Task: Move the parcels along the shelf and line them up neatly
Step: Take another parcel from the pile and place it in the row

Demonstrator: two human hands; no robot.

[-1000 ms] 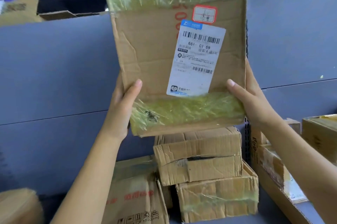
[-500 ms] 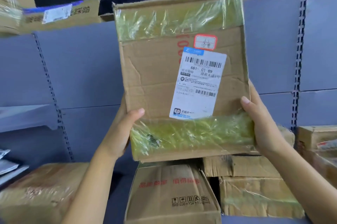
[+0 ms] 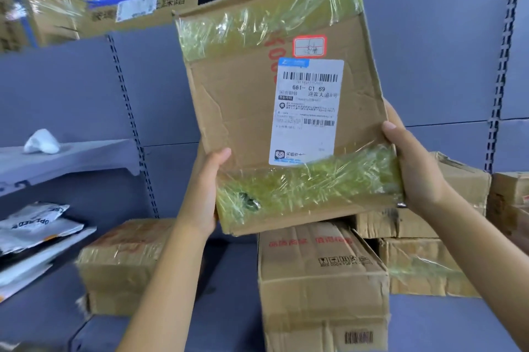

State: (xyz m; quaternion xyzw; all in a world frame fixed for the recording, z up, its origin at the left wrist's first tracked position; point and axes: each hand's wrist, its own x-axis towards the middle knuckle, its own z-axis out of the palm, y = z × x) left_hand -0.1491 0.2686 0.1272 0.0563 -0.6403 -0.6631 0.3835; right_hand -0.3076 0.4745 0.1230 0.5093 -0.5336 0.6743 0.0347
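A flat cardboard parcel (image 3: 237, 111) with yellowish tape bands and a white shipping label is held upright in the air, tilted a little to the left. My left hand (image 3: 204, 194) grips its lower left edge, thumb on the front. My right hand (image 3: 415, 168) grips its lower right edge the same way. Below it on the grey shelf (image 3: 229, 294) stand a long box with red print (image 3: 323, 280), a taped box (image 3: 120, 263) to the left, and stacked boxes (image 3: 429, 260) to the right.
Grey back panels with slotted uprights (image 3: 131, 128) rise behind. A side shelf (image 3: 71, 157) at left carries a white wad (image 3: 41, 142); below it lie grey mail bags (image 3: 34, 225). More cartons (image 3: 137, 8) sit on top at upper left, and a box (image 3: 509, 200) stands at far right.
The held parcel has come down and tipped slightly leftward. My view has swung left, bringing the side shelf, mail bags and the taped left box into sight. Both hands keep their grip.
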